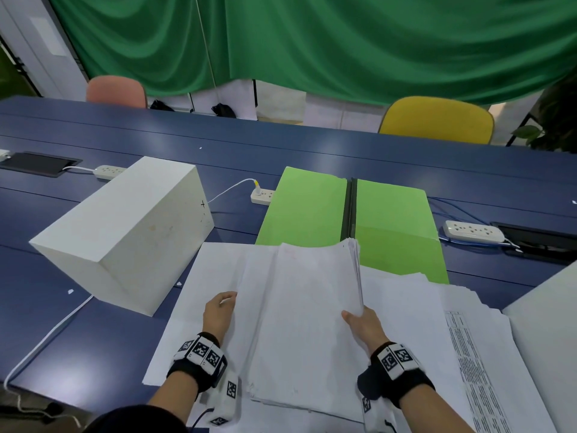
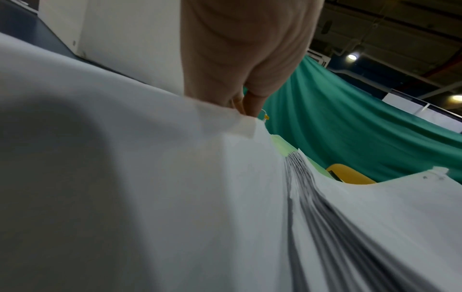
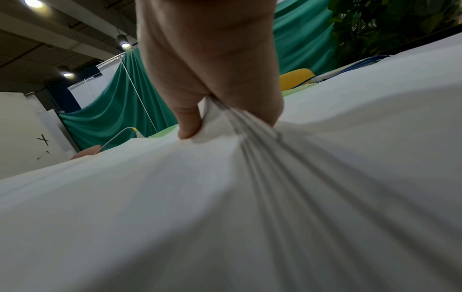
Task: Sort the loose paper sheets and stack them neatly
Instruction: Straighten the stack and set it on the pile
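where both hands (image 1: 220,310) meet paper stack (image 1: 306,323), fingertips hide.

We see both forearms bare. Each wrist carries a black strap fitted with white blocks printed with black square-pattern markers. Below the left hand (image 1: 218,312), at 6 o'clock, a white marker-printed housing with a thin black cable hangs under the strap. The right hand (image 1: 363,326) carries a matching unit. A dark sleeve shows at 7 o'clock.

This looks like an office meeting room. A long dark blue table (image 1: 281,151) holds white power strips (image 1: 474,231). A yellow chair (image 1: 437,120) and a pink chair (image 1: 116,90) stand behind it.
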Demonstrator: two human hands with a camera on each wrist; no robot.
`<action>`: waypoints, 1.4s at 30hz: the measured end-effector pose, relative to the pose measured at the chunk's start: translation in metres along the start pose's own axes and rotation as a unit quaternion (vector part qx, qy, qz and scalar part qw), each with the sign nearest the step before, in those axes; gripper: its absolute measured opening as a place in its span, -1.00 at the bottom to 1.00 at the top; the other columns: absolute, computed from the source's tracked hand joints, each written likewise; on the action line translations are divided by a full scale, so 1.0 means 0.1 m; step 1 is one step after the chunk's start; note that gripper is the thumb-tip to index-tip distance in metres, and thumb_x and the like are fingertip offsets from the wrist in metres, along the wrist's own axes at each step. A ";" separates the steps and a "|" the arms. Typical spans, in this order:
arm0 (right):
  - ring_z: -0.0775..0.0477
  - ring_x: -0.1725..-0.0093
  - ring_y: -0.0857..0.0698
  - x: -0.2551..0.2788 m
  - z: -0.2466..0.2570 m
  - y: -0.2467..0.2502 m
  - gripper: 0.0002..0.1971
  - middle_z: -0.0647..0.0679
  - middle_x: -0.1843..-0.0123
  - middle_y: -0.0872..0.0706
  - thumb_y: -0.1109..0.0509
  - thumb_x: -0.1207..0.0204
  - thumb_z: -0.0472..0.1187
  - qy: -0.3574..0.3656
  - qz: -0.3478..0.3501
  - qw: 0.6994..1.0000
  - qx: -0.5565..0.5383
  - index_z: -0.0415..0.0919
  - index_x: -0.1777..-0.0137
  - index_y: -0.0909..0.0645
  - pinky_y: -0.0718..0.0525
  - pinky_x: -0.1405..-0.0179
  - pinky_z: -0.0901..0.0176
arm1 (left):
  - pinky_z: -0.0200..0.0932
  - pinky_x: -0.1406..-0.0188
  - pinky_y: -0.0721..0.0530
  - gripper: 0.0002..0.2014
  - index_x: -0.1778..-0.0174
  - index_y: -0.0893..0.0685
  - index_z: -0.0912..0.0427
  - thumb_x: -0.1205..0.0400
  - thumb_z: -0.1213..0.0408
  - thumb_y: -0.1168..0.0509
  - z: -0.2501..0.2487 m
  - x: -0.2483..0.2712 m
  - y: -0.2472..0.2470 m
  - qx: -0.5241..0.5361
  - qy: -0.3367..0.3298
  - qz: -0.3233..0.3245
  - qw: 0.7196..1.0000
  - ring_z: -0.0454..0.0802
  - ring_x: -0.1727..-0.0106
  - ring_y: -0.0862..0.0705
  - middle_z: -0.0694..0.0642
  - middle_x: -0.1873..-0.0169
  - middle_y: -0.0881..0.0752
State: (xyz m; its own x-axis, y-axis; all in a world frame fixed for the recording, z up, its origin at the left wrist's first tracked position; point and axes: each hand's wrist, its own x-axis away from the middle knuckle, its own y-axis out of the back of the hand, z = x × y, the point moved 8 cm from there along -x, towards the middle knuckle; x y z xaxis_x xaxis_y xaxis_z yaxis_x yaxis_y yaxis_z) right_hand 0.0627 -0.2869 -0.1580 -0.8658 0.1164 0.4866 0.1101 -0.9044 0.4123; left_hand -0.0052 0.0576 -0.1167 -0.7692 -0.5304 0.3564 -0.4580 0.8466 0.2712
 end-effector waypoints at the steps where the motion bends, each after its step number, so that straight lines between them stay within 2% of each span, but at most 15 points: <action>1: -0.29 -0.12 -0.68 0.01 0.00 0.00 -0.70 -0.27 -0.11 -0.73 -0.39 -0.52 -0.18 0.000 -0.001 1.000 -0.001 -0.34 -0.18 -0.61 -0.63 -0.21 -0.07 | -0.10 -0.08 -0.57 -0.82 -0.06 -0.69 0.33 -0.63 0.43 -0.21 0.00 -0.01 0.00 -0.011 -0.004 -0.002 1.000 0.09 0.01 -0.62 0.20 0.04 -0.70; 5: -0.29 -0.11 -0.69 0.02 0.02 0.01 -0.71 -0.26 -0.04 -0.72 -0.40 -0.51 -0.21 0.005 -0.001 1.000 -0.001 -0.36 -0.16 -0.61 -0.63 -0.20 -0.07 | -0.11 -0.20 -0.49 -0.79 -0.09 -0.68 0.39 -0.64 0.37 -0.24 -0.03 0.01 -0.02 -0.031 -0.023 0.003 0.999 0.05 -0.06 -0.59 0.15 0.03 -0.66; 7: -0.29 -0.10 -0.70 0.02 0.02 0.01 -0.70 -0.27 -0.05 -0.73 -0.41 -0.50 -0.21 0.007 -0.001 1.000 -0.002 -0.37 -0.16 -0.62 -0.63 -0.18 -0.06 | -0.11 0.04 -0.50 -0.84 0.18 -0.68 0.22 -0.62 0.23 -0.29 -0.09 0.06 -0.09 -0.052 -0.041 0.035 0.997 0.03 0.16 -0.55 0.13 0.27 -0.61; 9: -0.28 -0.09 -0.70 0.03 0.02 0.00 -0.70 -0.27 -0.06 -0.74 -0.41 -0.50 -0.20 0.009 0.000 1.000 -0.001 -0.37 -0.16 -0.62 -0.64 -0.17 -0.05 | -0.12 0.37 -0.28 -0.62 0.51 -0.37 0.14 -0.61 0.22 -0.30 -0.13 0.09 -0.17 -0.106 -0.064 0.067 0.990 0.01 0.43 -0.32 0.05 0.53 -0.37; 11: -0.28 -0.09 -0.70 0.03 0.01 0.01 -0.70 -0.26 -0.06 -0.73 -0.41 -0.50 -0.19 0.006 0.002 1.000 -0.003 -0.35 -0.16 -0.61 -0.64 -0.18 -0.06 | -0.16 0.48 -0.16 -0.53 0.55 -0.20 0.13 -0.63 0.34 -0.27 -0.16 0.11 -0.20 -0.175 -0.081 0.063 0.979 -0.05 0.49 -0.23 0.01 0.58 -0.25; 15: -0.27 -0.13 -0.69 0.02 -0.01 0.00 -0.66 -0.24 -0.12 -0.73 -0.38 -0.53 -0.17 -0.010 0.034 0.999 -0.006 -0.35 -0.23 -0.58 -0.61 -0.28 -0.15 | -0.26 0.52 -0.19 -0.55 0.50 -0.16 0.16 -0.67 0.40 -0.21 -0.13 0.09 -0.17 -0.219 -0.085 0.040 0.971 -0.03 0.47 -0.25 0.03 0.55 -0.27; 17: -0.28 -0.13 -0.69 0.02 -0.01 0.03 -0.68 -0.26 -0.13 -0.72 -0.36 -0.55 -0.21 -0.013 0.045 0.999 -0.011 -0.36 -0.24 -0.57 -0.60 -0.29 -0.17 | -0.20 0.46 -0.24 -0.57 0.50 -0.18 0.16 -0.67 0.45 -0.16 -0.09 0.10 -0.11 -0.210 -0.077 0.028 0.974 0.09 0.36 -0.41 0.13 0.53 -0.40; 20: -0.30 -0.12 -0.69 0.03 0.00 0.10 -0.70 -0.28 -0.10 -0.72 -0.33 -0.58 -0.24 -0.014 0.049 0.999 -0.017 -0.38 -0.24 -0.56 -0.62 -0.24 -0.15 | -0.21 0.28 -0.29 -0.60 0.47 -0.21 0.16 -0.68 0.51 -0.08 -0.08 0.14 -0.01 -0.195 -0.070 0.011 0.978 0.34 -0.06 -0.63 0.51 0.10 -0.66; 24: -0.28 -0.10 -0.69 0.11 0.08 0.15 -0.69 -0.24 -0.07 -0.72 -0.33 -0.59 -0.21 -0.013 0.046 0.999 -0.023 -0.36 -0.27 -0.55 -0.64 -0.17 -0.06 | -0.03 -0.08 -0.50 -0.63 0.43 -0.19 0.15 -0.70 0.53 0.01 -0.08 0.15 -0.01 -0.196 -0.058 0.044 0.978 0.37 -0.27 -0.57 0.58 -0.15 -0.59; 27: -0.21 -0.01 -0.72 0.23 0.28 0.10 -0.74 -0.17 0.01 -0.75 -0.33 -0.59 -0.22 0.017 0.074 0.995 -0.064 -0.32 -0.22 -0.59 -0.66 -0.04 0.00 | 0.05 -0.16 -0.50 -0.69 0.36 -0.23 0.19 -0.71 0.50 0.04 -0.09 0.14 -0.06 -0.185 -0.054 0.060 0.979 0.36 -0.22 -0.59 0.54 -0.08 -0.61; 30: -0.15 0.02 -0.72 0.30 0.49 -0.09 -0.76 -0.15 -0.03 -0.74 -0.33 -0.58 -0.23 0.038 0.094 0.993 -0.062 -0.27 -0.22 -0.58 -0.68 0.05 0.08 | -0.11 0.06 -0.42 -0.73 0.26 -0.33 0.22 -0.76 0.29 0.06 -0.10 0.13 -0.16 -0.137 -0.048 0.079 0.986 0.10 0.05 -0.52 0.12 0.26 -0.55; 34: -0.25 -0.28 -0.62 0.28 0.40 -0.44 -0.61 -0.25 -0.32 -0.64 -0.35 -0.55 -0.24 0.023 0.060 0.998 0.028 -0.30 -0.36 -0.48 -0.56 -0.33 -0.04 | -0.16 -0.08 -0.43 -0.64 -0.07 -0.57 0.23 -0.70 -0.02 -0.08 0.01 0.09 -0.24 -0.074 0.005 0.104 0.992 0.00 -0.03 -0.53 -0.02 0.09 -0.58; 37: -0.26 -0.38 -0.53 0.36 0.35 -0.56 -0.48 -0.27 -0.41 -0.54 -0.31 -0.58 -0.21 0.018 0.053 0.996 0.070 -0.32 -0.49 -0.30 -0.49 -0.36 0.06 | -0.14 -0.05 -0.55 -0.57 -0.25 -0.55 0.27 -0.53 0.17 -0.43 0.00 0.10 -0.28 -0.094 -0.014 0.136 0.986 0.06 -0.09 -0.64 0.10 -0.09 -0.68; 39: -0.25 -0.39 -0.52 0.38 0.36 -0.57 -0.44 -0.27 -0.42 -0.52 -0.31 -0.58 -0.21 0.025 0.056 0.995 0.075 -0.31 -0.53 -0.24 -0.46 -0.33 0.12 | -0.21 -0.06 -0.55 -0.61 -0.26 -0.51 0.25 -0.53 0.35 -0.40 -0.12 0.16 -0.30 -0.133 -0.063 0.133 0.980 0.11 -0.18 -0.64 0.14 -0.14 -0.67; 42: -0.20 -0.32 -0.58 0.38 0.38 -0.50 -0.43 -0.23 -0.38 -0.57 -0.44 -0.49 -0.12 0.024 0.062 0.997 0.037 -0.28 -0.44 -0.36 -0.54 -0.27 0.11 | -0.44 0.15 -0.61 -0.77 -0.13 -0.52 0.22 -0.57 0.45 -0.32 -0.43 0.35 -0.25 -0.116 -0.149 0.110 0.976 0.11 -0.08 -0.69 0.06 0.00 -0.70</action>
State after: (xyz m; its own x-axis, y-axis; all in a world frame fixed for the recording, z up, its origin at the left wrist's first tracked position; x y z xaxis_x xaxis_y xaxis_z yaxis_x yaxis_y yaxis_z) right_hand 0.0424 -0.2217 -0.1311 -0.8653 -0.0156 0.5010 0.2522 -0.8773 0.4083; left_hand -0.0020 0.0162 -0.0724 -0.9491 -0.2700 0.1619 -0.1802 0.8876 0.4239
